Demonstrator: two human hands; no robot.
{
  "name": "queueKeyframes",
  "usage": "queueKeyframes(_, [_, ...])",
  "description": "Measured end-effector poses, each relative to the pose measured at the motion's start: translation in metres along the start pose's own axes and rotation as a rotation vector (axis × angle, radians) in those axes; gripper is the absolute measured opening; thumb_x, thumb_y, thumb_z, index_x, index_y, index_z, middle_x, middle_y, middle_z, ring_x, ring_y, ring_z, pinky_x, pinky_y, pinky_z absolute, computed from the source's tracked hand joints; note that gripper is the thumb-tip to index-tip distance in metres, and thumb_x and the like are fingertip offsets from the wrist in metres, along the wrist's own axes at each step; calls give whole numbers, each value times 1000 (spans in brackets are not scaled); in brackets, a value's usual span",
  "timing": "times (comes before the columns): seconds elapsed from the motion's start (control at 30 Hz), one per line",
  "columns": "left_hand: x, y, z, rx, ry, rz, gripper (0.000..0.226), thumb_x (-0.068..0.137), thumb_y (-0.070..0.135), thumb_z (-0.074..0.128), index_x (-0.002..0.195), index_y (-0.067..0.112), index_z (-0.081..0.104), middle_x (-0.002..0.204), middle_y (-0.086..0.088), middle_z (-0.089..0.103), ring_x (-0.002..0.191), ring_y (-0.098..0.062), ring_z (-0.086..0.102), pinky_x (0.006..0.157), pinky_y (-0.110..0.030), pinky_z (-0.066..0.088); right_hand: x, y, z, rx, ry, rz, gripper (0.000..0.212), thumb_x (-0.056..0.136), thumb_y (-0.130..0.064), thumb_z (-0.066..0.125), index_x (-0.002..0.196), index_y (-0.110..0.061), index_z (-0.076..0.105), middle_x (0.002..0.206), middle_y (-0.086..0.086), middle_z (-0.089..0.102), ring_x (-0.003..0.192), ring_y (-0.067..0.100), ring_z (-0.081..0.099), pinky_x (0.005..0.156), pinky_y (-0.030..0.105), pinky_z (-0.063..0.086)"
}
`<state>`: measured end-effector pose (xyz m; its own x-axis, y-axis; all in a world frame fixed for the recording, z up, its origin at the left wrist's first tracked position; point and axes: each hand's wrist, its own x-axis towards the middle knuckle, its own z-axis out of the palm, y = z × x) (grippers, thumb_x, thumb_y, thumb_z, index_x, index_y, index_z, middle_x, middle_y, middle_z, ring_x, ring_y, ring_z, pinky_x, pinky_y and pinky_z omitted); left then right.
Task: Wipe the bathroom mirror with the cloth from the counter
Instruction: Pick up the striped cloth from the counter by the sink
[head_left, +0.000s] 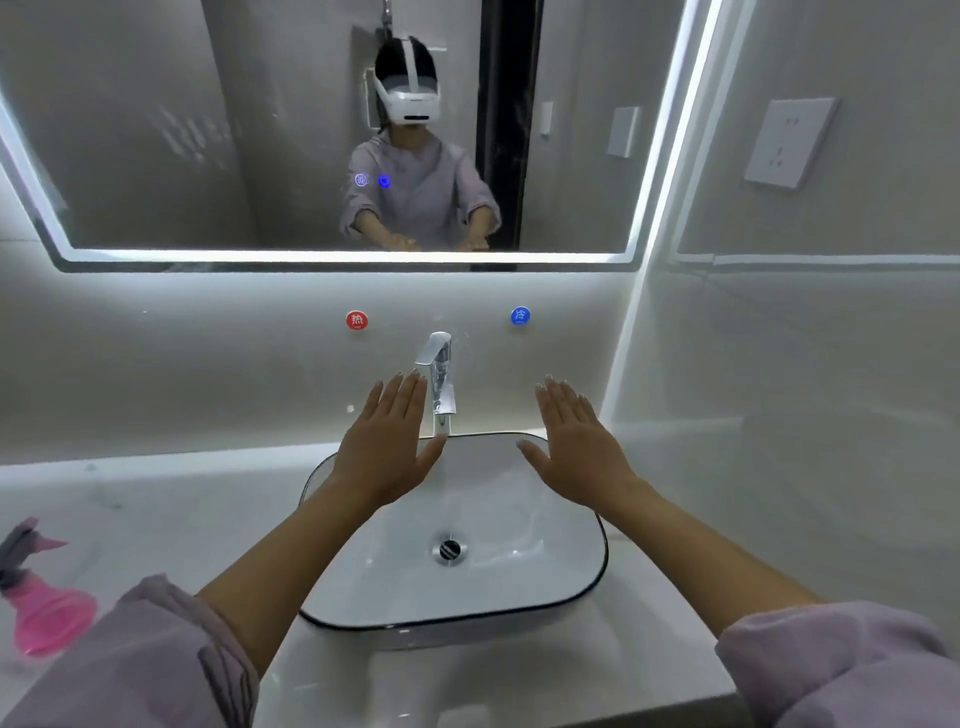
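Observation:
The wide mirror (208, 130) with a lit edge hangs on the wall above the counter and reflects a person wearing a headset. My left hand (384, 441) is stretched out flat, palm down, over the back left of the sink. My right hand (576, 441) is held flat the same way over the back right. Both hands hold nothing, and the fingers are straight. No cloth shows anywhere in view.
A white basin (571, 587) with a dark rim sits on the pale counter (156, 509), a chrome tap (440, 374) behind it between my hands. A pink spray bottle (41, 603) stands at the counter's left edge. A wall socket (787, 143) is on the right wall.

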<state>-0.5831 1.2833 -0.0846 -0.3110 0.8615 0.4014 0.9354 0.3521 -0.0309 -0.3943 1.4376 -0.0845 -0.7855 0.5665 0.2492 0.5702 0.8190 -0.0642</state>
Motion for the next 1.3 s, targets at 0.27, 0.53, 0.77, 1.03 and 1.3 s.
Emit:
queueKeyframes(0.27, [63, 16, 37, -53, -30, -79, 73, 97, 47, 32, 149, 4, 5, 159, -12, 7, 147, -23, 2, 118, -31, -6, 73, 56, 13, -3, 3, -95, 74, 100, -47, 33, 153, -8, 0, 161, 11, -7, 149, 23, -6, 120, 32, -5])
queueKeyframes(0.53, [97, 12, 66, -77, -74, -79, 73, 97, 47, 31, 149, 4, 4, 159, -12, 5, 147, -23, 0, 118, -31, -7, 104, 75, 41, 47, -21, 9, 74, 100, -47, 32, 153, -7, -1, 161, 11, -10, 148, 22, -9, 120, 32, -7])
queueKeyframes(0.77, [125, 23, 95, -151, -111, -40, 72, 97, 48, 31, 150, 4, 9, 159, -11, 10, 147, -22, 5, 116, -28, -6, 107, 98, 57, 132, -44, 178, 72, 100, -46, 36, 153, -7, 5, 161, 11, -1, 149, 22, 1, 120, 31, 5])
queueKeyframes(1.03, [161, 54, 152, -157, -341, 22, 69, 98, 48, 27, 149, 4, 13, 158, -10, 16, 146, -21, 12, 119, -34, 1, 97, 146, 87, 155, -154, 363, 77, 98, -48, 40, 153, -9, 3, 162, 8, -3, 149, 20, 1, 119, 29, 6])
queueKeyframes(1.3, [198, 86, 208, -175, -444, 95, 66, 98, 48, 24, 148, 6, 17, 155, -8, 24, 142, -23, 20, 119, -36, 9, 99, 192, 131, 208, -233, 546, 78, 96, -49, 45, 153, -10, 9, 160, 6, 9, 145, 22, 13, 113, 32, 25])
